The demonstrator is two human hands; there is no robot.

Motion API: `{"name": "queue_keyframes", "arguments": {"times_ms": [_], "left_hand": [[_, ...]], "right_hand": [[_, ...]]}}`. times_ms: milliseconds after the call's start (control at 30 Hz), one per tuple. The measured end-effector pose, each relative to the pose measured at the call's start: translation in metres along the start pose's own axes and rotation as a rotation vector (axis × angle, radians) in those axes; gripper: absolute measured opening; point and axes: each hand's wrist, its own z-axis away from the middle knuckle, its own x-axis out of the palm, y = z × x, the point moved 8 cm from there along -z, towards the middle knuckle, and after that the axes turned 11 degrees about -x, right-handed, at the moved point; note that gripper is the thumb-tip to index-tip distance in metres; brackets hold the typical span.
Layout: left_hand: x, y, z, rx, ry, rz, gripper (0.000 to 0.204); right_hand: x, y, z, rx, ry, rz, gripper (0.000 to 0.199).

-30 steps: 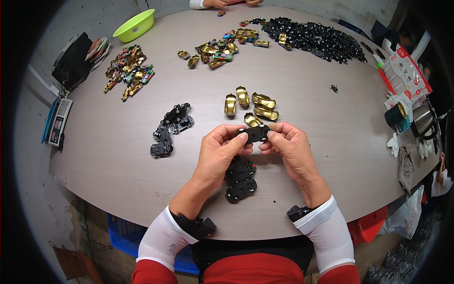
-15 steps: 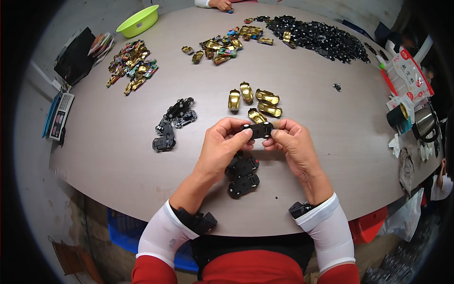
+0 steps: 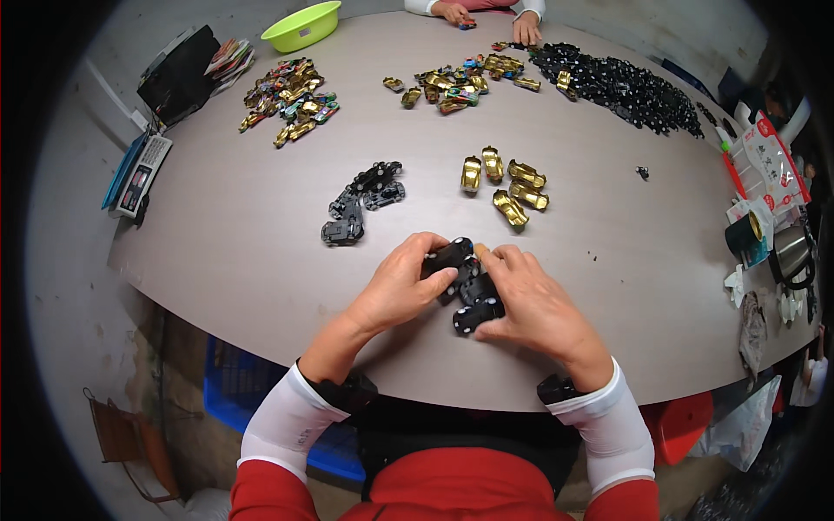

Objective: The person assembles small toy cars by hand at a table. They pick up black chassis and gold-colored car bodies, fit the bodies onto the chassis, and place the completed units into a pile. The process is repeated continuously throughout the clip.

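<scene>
Pressing left hand (image 3: pixel 401 286) and right hand (image 3: pixel 532 302) on black toy-car chassis (image 3: pixel 460 280)

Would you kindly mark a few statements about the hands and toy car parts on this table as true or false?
1. The left hand grips a black plastic toy car chassis. True.
2. The right hand rests on a gold piece. False: it touches black chassis pieces.
3. Five shiny gold toy car bodies lie beyond the hands. True.
4. The lime green plastic bowl sits at the near edge. False: it sits at the far left.
</scene>
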Motion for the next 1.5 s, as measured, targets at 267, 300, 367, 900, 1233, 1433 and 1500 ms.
{"name": "queue_keyframes", "arguments": {"times_ms": [267, 300, 367, 900, 1233, 1433, 1500], "left_hand": [[0.012, -0.009, 0.012, -0.057, 0.023, 0.045, 0.022], [0.012, -0.017, 0.012, -0.122, 0.001, 0.138, 0.022], [0.009, -0.032, 0.02, -0.231, -0.053, 0.304, 0.023], [-0.187, -0.124, 0.254, -0.454, 0.464, 0.053, 0.033], [-0.149, -0.069, 0.145, -0.178, 0.357, 0.031, 0.028], [-0.114, -0.047, 0.037, -0.003, 0.413, -0.24, 0.034], [-0.106, -0.046, 0.016, -0.075, 0.439, -0.314, 0.035]], "right_hand": [[0.013, -0.003, -0.013, 0.037, 0.102, -0.11, 0.059], [0.014, -0.007, -0.015, 0.023, 0.107, -0.109, 0.059], [0.023, -0.016, -0.019, 0.027, 0.096, -0.139, 0.059], [0.14, -0.216, -0.089, -0.45, -0.077, -0.507, 0.053], [0.006, -0.021, -0.066, -0.208, 0.421, 0.078, 0.021], [-0.03, 0.046, -0.036, 0.004, 0.406, 0.315, 0.026], [-0.021, 0.058, -0.039, 0.012, 0.333, 0.279, 0.03]]}}
